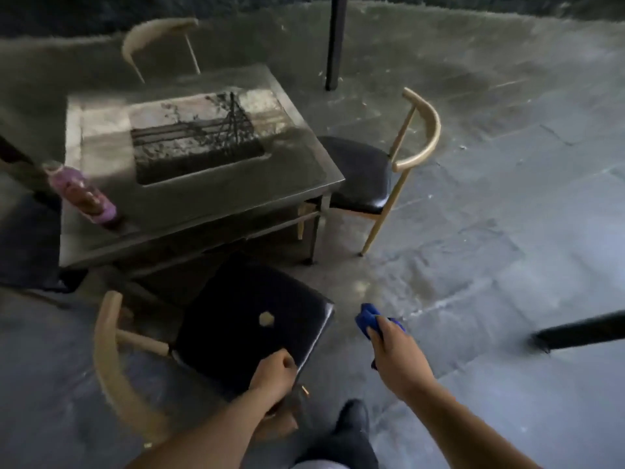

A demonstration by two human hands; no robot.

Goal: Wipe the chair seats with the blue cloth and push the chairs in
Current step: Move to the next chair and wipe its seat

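I am looking down at a grey stone-tiled floor (490, 198) in dim light, and the whole picture is somewhat blurred. A dark square table (203, 198) with a glossy top stands to the left of the middle, and a pink bottle (83, 192) stands on its near left corner. Three chairs with pale curved wooden backs ring the table: the near chair (250, 319), the right chair (368, 170) and the far chair (159, 38). The near chair stands pulled out from the table's near edge, turned at an angle, its black seat fully exposed with a small pale spot near the middle. The right chair has its black seat partly under the table's right edge. Of the far chair I see only the backrest beyond the table. My left hand (274, 377) grips the near right corner of the near chair's seat, fingers curled over the edge. My right hand (395, 353) is held over the floor just right of that seat, apart from it, fingers closed around the bunched blue cloth (367, 319), which sticks out past the knuckles. A dark post (334, 42) rises from the floor at the far side, and a dark bar (581, 330) enters from the right edge. My dark shoe (351, 414) shows near the bottom edge.
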